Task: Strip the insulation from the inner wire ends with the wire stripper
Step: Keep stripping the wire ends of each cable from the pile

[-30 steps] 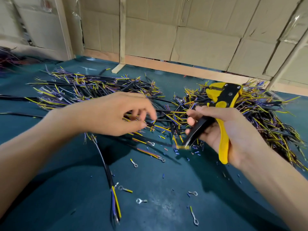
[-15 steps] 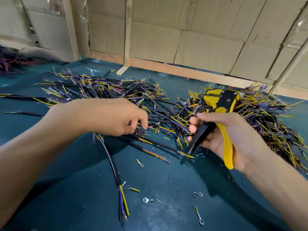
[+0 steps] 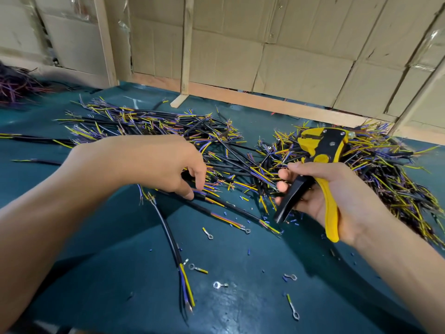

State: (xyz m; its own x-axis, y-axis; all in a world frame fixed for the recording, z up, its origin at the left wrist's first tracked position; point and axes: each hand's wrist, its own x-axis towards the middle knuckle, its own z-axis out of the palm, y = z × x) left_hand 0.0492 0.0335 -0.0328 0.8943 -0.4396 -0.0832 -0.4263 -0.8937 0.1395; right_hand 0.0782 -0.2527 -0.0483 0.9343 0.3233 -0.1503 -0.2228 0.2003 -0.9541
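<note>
- A wall of flattened brown cardboard sheets (image 3: 277, 56) braced with pale wooden battens stands behind a bench (image 3: 108, 273) covered in dark teal sheeting.
- Two heaps of short black-jacketed cables with yellow and purple inner wires lie across the bench: a left heap (image 3: 144, 124) spread toward the far left, and a right heap (image 3: 385, 169) behind the tool. Many ends in both show bare, frayed copper, so a good share of the stripping looks done, though which heap is finished I cannot tell.
- Small blue and yellow snippets of insulation (image 3: 244, 198) scattered between the hands suggest many cuts made here.
- The left hand (image 3: 154, 162) reaches palm-down into the near edge of the left heap, fingers curled onto a black cable (image 3: 216, 208) that runs toward the right; whether it truly grips it or only touches it is unclear.
- The right hand (image 3: 337, 196) grips the yellow-and-black wire stripper (image 3: 322, 150) by its handles, head pointing up and away, no wire in its jaws.
- Judged from this, the person is between cuts, picking the next cable; feeding its ends to the stripper is yet to come.
- Loose silver ring terminals (image 3: 218, 284) and a lone black cable with yellow and purple ends (image 3: 175, 251) lie near the front.
</note>
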